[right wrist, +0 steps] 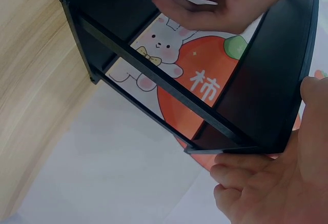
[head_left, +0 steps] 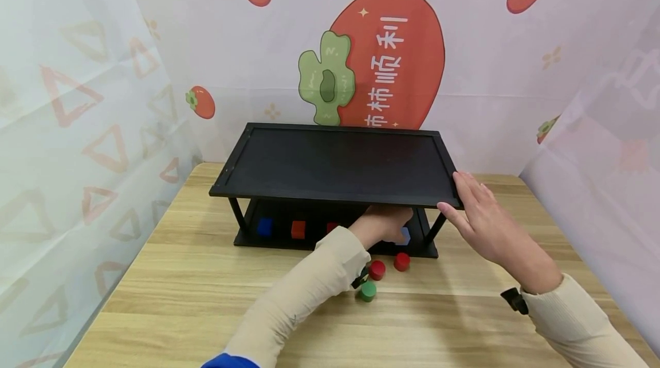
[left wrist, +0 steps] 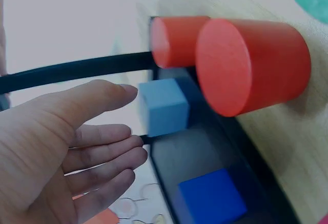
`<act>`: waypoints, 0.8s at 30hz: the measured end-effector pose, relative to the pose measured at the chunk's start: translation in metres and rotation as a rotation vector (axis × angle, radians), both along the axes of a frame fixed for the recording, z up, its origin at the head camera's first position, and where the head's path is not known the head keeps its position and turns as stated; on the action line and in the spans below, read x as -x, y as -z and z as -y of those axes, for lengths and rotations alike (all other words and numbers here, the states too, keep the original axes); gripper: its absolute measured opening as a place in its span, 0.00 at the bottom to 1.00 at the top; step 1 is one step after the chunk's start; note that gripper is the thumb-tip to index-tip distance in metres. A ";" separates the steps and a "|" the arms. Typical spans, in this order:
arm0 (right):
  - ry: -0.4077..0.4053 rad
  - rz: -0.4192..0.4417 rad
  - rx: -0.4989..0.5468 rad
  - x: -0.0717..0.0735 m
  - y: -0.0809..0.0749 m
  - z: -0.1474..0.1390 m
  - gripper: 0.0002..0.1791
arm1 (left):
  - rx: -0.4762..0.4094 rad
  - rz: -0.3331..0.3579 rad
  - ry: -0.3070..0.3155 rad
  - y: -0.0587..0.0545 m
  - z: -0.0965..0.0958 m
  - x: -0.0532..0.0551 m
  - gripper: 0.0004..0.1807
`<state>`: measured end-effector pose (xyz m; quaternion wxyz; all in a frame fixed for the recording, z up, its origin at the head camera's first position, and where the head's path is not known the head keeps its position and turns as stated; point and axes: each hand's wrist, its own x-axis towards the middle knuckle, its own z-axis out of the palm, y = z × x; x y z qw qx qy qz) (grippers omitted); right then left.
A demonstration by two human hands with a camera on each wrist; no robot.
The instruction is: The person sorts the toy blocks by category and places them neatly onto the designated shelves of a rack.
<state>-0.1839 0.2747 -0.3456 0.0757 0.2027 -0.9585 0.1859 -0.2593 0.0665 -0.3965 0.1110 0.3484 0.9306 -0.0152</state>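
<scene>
A two-level black shelf (head_left: 335, 164) stands on the table. My left hand (head_left: 384, 224) reaches in under its top board, beside a light blue cube (head_left: 402, 236) on the lower board. In the left wrist view the fingers are loosely extended, the thumb tip right by the light blue cube (left wrist: 166, 106), with nothing enclosed by the hand. At the top board's front right corner, my right hand (head_left: 484, 227) holds the shelf, thumb on the front edge and fingers along the side. A blue cube (head_left: 265, 227), an orange-red cube (head_left: 298, 229) and a red block (head_left: 332, 227) sit farther left.
Two red cylinders, one nearer (head_left: 377, 270) and one by the shelf (head_left: 402, 261), stand on the wooden table (head_left: 170, 299) before the lower board. A green cylinder (head_left: 368, 291) is nearer still. Printed cloth (head_left: 479, 70) hangs behind and at both sides.
</scene>
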 end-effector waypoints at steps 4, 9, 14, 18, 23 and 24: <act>-0.002 0.000 0.006 -0.001 -0.001 0.000 0.44 | -0.012 -0.085 0.050 -0.008 0.005 -0.011 0.10; -0.002 0.009 0.007 -0.001 -0.003 -0.001 0.44 | -0.029 -0.146 0.137 -0.016 0.012 -0.031 0.13; -0.009 -0.001 0.007 0.000 -0.003 -0.001 0.44 | -0.035 -0.116 0.167 -0.010 0.014 -0.047 0.14; -0.005 -0.011 0.002 0.001 -0.001 -0.001 0.44 | -0.026 -0.093 0.170 0.001 0.015 -0.053 0.13; -0.001 -0.003 0.006 0.001 0.001 -0.002 0.44 | -0.020 -0.098 0.180 0.012 0.015 -0.054 0.12; -0.001 -0.002 0.007 0.000 0.002 -0.002 0.44 | -0.018 -0.101 0.181 0.014 0.015 -0.054 0.11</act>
